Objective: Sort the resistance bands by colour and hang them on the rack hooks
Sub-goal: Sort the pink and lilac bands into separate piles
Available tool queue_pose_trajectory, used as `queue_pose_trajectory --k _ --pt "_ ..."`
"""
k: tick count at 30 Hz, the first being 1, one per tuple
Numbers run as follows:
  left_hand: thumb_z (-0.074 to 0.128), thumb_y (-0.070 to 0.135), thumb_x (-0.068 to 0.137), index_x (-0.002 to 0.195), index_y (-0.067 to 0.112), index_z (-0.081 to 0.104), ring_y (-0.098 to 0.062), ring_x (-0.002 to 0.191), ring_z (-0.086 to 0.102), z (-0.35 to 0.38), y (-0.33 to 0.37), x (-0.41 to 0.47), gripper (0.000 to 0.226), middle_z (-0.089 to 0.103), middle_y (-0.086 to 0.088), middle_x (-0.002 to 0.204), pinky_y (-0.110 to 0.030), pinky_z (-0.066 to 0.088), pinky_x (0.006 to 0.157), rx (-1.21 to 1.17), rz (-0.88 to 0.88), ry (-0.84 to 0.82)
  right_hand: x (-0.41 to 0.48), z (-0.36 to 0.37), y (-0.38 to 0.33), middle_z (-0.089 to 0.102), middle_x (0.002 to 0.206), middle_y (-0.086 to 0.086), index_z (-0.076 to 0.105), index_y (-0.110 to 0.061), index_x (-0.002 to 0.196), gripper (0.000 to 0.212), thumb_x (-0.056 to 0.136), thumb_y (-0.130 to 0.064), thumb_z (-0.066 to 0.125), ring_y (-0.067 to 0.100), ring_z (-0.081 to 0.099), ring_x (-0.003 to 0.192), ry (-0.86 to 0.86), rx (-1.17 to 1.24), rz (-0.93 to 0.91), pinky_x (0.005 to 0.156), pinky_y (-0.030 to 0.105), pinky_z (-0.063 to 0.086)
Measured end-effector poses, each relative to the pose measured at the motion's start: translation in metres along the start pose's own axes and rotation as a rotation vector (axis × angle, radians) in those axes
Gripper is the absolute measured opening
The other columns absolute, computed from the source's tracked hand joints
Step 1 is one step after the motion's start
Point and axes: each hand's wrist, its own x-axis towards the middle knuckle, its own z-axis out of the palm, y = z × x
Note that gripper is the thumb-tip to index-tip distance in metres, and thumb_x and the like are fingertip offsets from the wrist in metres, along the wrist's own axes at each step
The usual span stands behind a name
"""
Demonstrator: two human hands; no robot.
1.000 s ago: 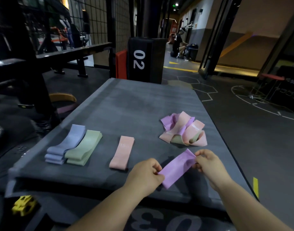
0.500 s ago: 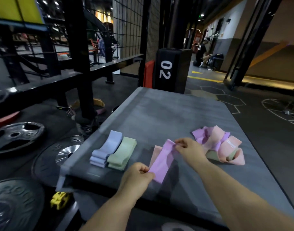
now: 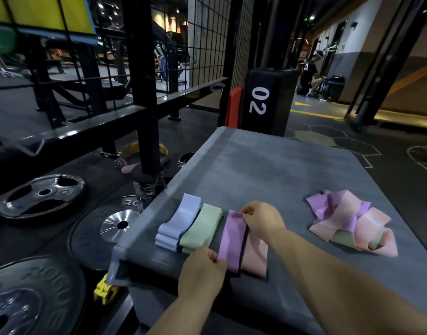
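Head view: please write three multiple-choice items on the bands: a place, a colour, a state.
1. The purple band is: A between the green stack and the pink band; B in a basket; C on a chair.
2. The leftmost stack is: A red; B pale blue; C yellow.
3. The purple band is: A hanging; B knotted; C pinched at both ends.
A: green lies left of it, pink right. B: its colour shows. C: the left hand and right hand pinch its ends.
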Motion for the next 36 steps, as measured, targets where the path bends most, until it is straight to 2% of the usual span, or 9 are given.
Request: queue_pose_trajectory --k 6,10,14,20,25,36 --pt "0.055 0.037 0.087 0.087 0.03 0.049 -0.016 0.098 0.059 0.004 0.001 -0.003 0.01 0.063 0.009 0.096 -0.025 0.038 0.072 0.117 0.073 0.056 0.003 0.01 0.001 0.07 0.109 -0.007 0.068 -0.032 0.107 0.029 0.088 -0.02 0.051 0.019 0.062 0.105 0.008 -0.075 0.016 0.089 0.029 0.049" --pt "0.052 0.037 0.09 0.089 0.029 0.047 -0.017 0.097 0.058 0.006 0.002 -0.005 0.01 0.056 0.009 0.089 -0.025 0.034 0.07 0.149 0.11 0.077 0.004 0.013 0.003 0.07 0.111 -0.01 0.067 -0.034 0.11 0.028 0.09 -0.023 0.05 0.018 0.061 0.109 0.063 -0.131 -0.003 0.094 0.03 0.045" --pt "0.051 0.038 0.091 0.09 0.031 0.041 -0.016 0.099 0.058 0.008 0.0 -0.005 0.013 0.061 0.009 0.099 -0.026 0.035 0.072 0.159 0.141 0.102 0.004 0.015 0.006 0.07 0.112 -0.009 0.067 -0.034 0.11 0.03 0.089 -0.023 0.048 0.019 0.06 0.11 0.098 -0.141 -0.002 0.095 0.031 0.04" --pt "0.049 0.034 0.093 0.094 0.025 0.035 -0.023 0.093 0.06 0.012 -0.001 -0.004 0.017 0.049 0.008 0.081 -0.03 0.031 0.066 0.169 0.176 0.142 0.0 0.019 0.008 0.071 0.108 -0.009 0.067 -0.033 0.108 0.028 0.09 -0.024 0.048 0.019 0.056 0.11 0.14 -0.107 -0.006 0.094 0.034 0.037" --pt "0.043 0.032 0.095 0.104 0.021 0.037 -0.024 0.098 0.061 0.012 0.0 -0.001 0.015 0.062 0.003 0.099 -0.031 0.034 0.066 0.26 0.232 0.138 -0.003 0.021 0.008 0.07 0.107 -0.01 0.067 -0.032 0.109 0.026 0.092 -0.025 0.048 0.018 0.051 0.113 0.186 -0.105 -0.011 0.093 0.033 0.035" --pt "0.04 0.028 0.097 0.104 0.019 0.036 -0.026 0.101 0.062 0.017 -0.002 0.003 0.012 0.065 -0.002 0.104 -0.033 0.034 0.068 0.354 0.249 0.089 -0.004 0.026 0.01 0.069 0.107 -0.009 0.064 -0.031 0.109 0.021 0.093 -0.028 0.05 0.018 0.053 0.113 0.181 -0.05 0.009 0.092 0.033 0.032"
